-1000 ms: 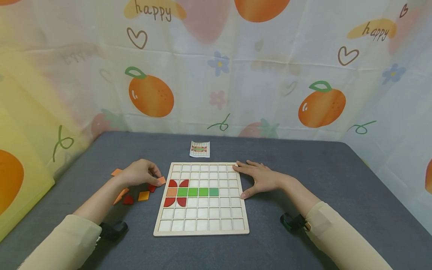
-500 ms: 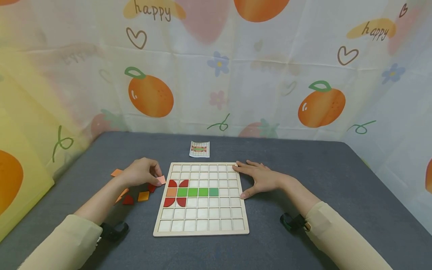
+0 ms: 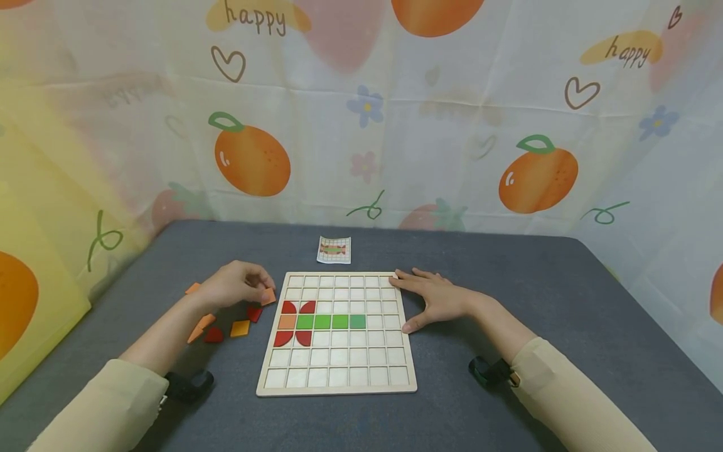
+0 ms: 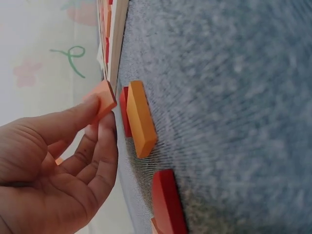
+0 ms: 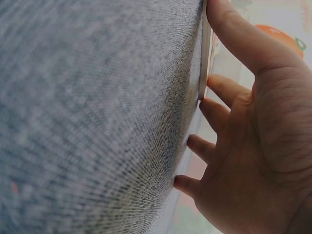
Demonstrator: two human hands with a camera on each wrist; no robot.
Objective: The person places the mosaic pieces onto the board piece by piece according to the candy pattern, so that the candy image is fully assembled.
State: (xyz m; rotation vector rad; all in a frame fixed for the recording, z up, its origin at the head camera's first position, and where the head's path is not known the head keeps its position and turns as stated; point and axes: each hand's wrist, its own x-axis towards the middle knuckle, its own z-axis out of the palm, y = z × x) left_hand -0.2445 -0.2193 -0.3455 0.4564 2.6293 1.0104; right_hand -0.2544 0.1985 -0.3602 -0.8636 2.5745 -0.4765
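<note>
Between thumb and fingers my left hand [image 3: 237,285] pinches an orange square tile [image 3: 268,296], held just left of the wooden grid board [image 3: 339,376]. The left wrist view shows this tile [image 4: 104,100] tilted and off the table. My right hand [image 3: 437,298] lies with spread fingers at the board's upper right edge, thumb and fingertips touching the rim. Set in the board are red quarter-round tiles [image 3: 284,339], an orange square [image 3: 287,321], several green squares [image 3: 322,321] and a teal square [image 3: 358,321].
Loose tiles lie left of the board: a yellow-orange square [image 3: 240,328], a red piece [image 3: 214,334], another red piece [image 3: 255,313] and orange pieces [image 3: 201,326], partly behind the left arm. A small printed pattern card [image 3: 334,250] lies beyond the board.
My left hand has risen slightly away from me with the orange tile, whose tilt has changed. My right hand and the board have stayed in place.
</note>
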